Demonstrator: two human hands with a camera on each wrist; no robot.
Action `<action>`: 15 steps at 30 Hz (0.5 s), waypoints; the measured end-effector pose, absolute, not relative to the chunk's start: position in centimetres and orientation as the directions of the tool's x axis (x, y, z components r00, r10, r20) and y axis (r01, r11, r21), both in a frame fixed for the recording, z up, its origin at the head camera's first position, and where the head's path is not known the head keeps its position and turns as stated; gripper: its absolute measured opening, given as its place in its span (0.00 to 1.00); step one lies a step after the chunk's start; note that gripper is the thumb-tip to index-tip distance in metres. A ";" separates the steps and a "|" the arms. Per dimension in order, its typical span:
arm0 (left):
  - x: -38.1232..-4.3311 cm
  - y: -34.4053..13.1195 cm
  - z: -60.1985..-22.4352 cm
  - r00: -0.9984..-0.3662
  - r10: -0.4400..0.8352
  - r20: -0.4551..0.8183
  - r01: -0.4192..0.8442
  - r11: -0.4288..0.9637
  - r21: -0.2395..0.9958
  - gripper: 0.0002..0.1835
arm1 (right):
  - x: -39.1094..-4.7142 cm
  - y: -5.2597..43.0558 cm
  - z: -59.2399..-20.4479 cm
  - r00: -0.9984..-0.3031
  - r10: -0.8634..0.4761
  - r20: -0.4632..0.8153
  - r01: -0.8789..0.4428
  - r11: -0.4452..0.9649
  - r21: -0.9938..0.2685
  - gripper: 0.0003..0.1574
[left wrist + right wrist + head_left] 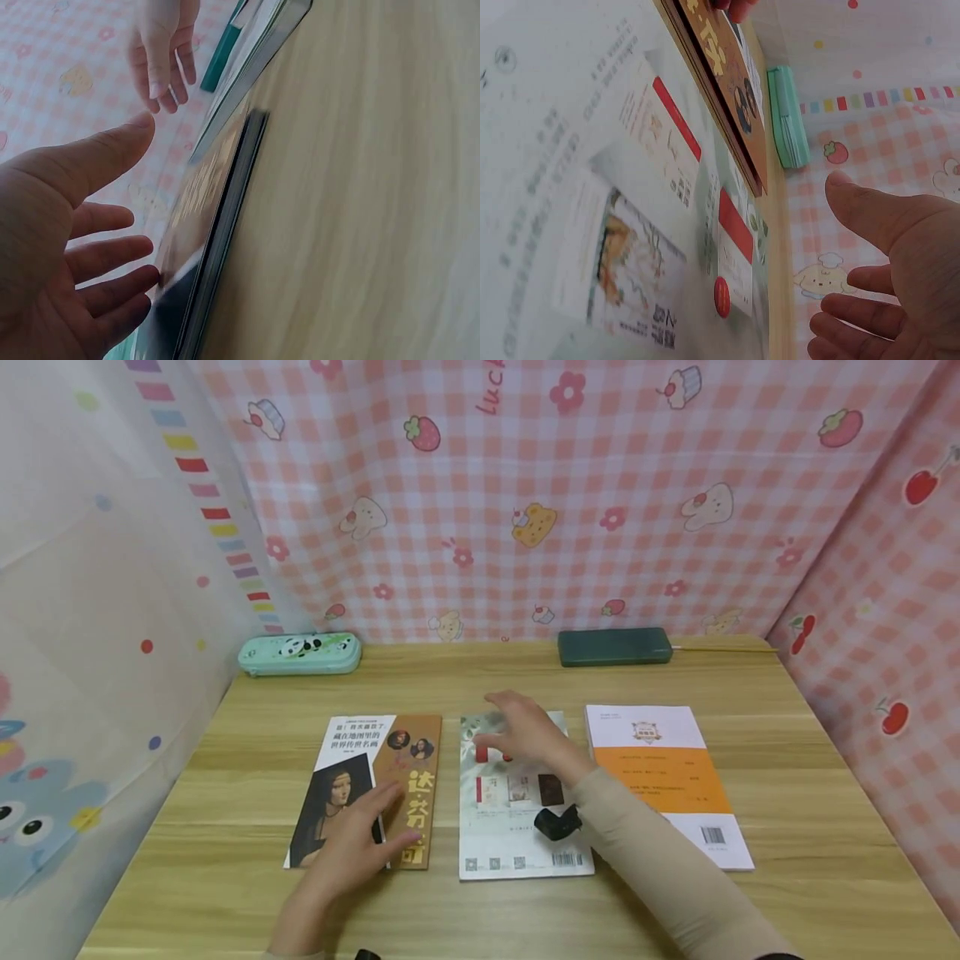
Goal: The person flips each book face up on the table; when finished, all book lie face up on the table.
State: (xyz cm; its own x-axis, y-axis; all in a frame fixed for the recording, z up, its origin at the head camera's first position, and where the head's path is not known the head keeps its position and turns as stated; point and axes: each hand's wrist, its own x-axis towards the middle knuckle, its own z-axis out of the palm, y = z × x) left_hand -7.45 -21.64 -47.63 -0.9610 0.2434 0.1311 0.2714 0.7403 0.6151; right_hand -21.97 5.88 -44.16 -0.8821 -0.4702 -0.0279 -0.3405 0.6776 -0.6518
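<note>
In the head view, three books lie flat and apart in a row on the worktop [225, 827]: a brown-and-white book [422, 735] on the left, a pale green book [480, 839] in the middle, and an orange-and-white book [660, 768] on the right. The setting-out looks done, to judge by that tidy row; no book is lifted or gripped, so any handling of them appears to be left. The left hand [354, 842] is over the brown-and-white book, fingers loosely spread, holding nothing; whether it touches the cover is hard to tell. The right hand [531, 737] is above the far half of the pale green book, relaxed and holding nothing. It hides part of that cover, and a black fitting [557, 823] at the wrist covers more. A mint case [300, 660] and a dark green case [615, 647] lie along the back.

In the left wrist view, the thumb stands well away from the spread fingers, with nothing between them. The brown-and-white book's lettering is blurred, and its lower end is cut off.

In the right wrist view, the thumb and fingers are wide apart and hold nothing. The pale green book runs out of frame, its print mostly unreadable. Only fingertips of the left hand show at the top edge; the orange-and-white book is out of sight.
</note>
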 end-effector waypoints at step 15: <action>-7.9 -18.0 -47.3 -0.950 0.311 0.035 0.239 0.650 0.722 0.46 | -22.4 8.9 -45.0 -0.878 -0.478 -0.012 -0.355 0.670 -0.651 0.48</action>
State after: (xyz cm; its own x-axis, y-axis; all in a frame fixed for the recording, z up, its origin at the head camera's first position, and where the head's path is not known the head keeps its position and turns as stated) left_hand -7.89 -17.99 -47.32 -0.9497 0.3113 0.0348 0.2394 0.6496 0.7216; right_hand -22.40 8.85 -44.96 -0.8784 -0.4778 -0.0125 -0.3554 0.6703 -0.6515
